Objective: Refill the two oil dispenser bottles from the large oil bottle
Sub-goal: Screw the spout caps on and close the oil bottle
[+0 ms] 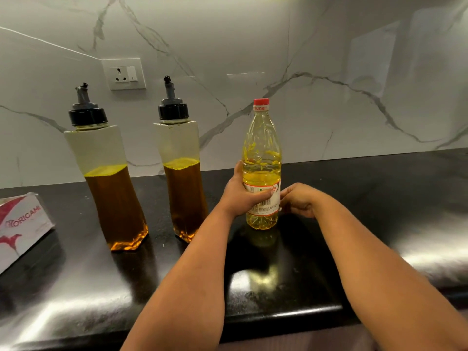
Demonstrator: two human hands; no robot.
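The large oil bottle stands upright on the black counter with its red cap on and holds yellow oil to about half its height. My left hand grips its lower body around the label. My right hand sits at the bottle's right side with curled fingers touching the label. Two dispenser bottles with black spout caps stand to the left, each roughly half full of darker amber oil: the left dispenser and the right dispenser. Both spouts are fitted on.
A white Origami tissue pack lies at the left edge of the glossy black counter. A marble backsplash with a wall socket rises behind. The counter's front edge runs just below my forearms.
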